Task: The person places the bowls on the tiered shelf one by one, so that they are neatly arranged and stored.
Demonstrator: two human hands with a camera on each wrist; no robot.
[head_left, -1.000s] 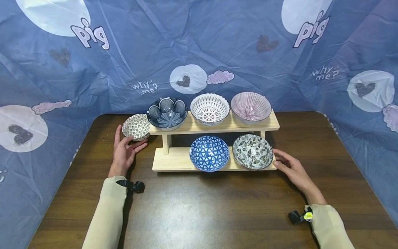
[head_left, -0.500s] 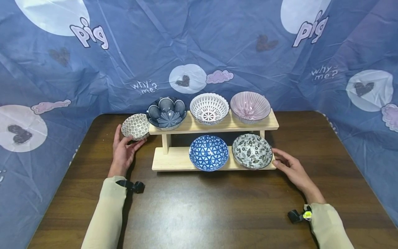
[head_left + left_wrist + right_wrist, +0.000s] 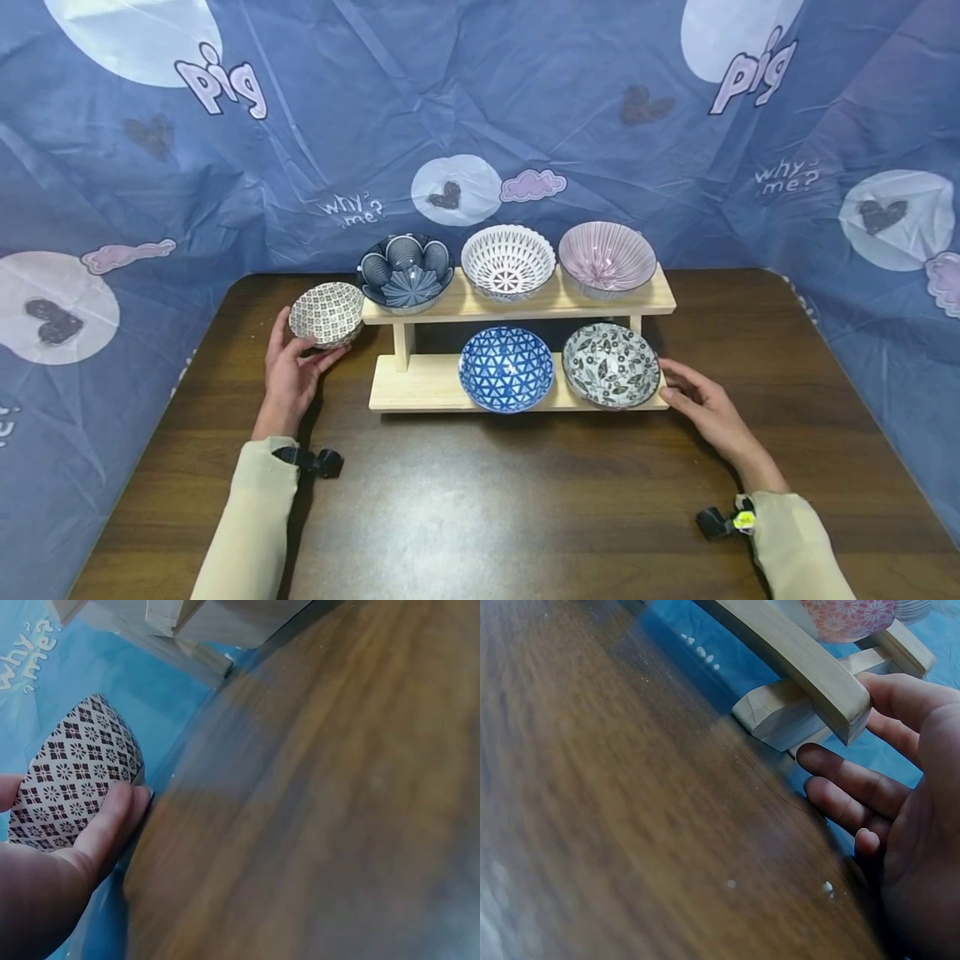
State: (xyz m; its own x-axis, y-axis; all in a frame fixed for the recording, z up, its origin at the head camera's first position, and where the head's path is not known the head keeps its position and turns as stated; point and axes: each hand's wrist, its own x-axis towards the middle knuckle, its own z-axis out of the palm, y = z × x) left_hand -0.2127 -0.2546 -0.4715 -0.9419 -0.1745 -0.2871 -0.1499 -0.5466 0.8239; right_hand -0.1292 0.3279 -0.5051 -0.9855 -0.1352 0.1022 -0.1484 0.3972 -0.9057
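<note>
In the head view my left hand (image 3: 290, 377) grips a small bowl (image 3: 327, 313) with a dark geometric print at the left of the wooden stand (image 3: 517, 307). The bowl's patterned outside (image 3: 79, 769) faces the left wrist camera, with fingers (image 3: 109, 825) along it. My right hand (image 3: 701, 408) is at the stand's lower right end, fairly straight fingers against the board end (image 3: 851, 720) and the others bent below. Beside them on the lower board sits a grey floral bowl (image 3: 611, 367), with a blue triangle-patterned bowl (image 3: 506, 369) to its left.
The upper board carries a dark blue bowl (image 3: 406, 273), a white bowl with dark marks (image 3: 507, 262) and a pink-purple striped bowl (image 3: 606, 258). The stand is on a brown wooden table (image 3: 540, 500). A blue printed cloth (image 3: 480, 108) rises behind and at both sides.
My left hand has closed on the small bowl and shifted it slightly left and towards me, tilting it more. My right hand and the stand stay in place.
</note>
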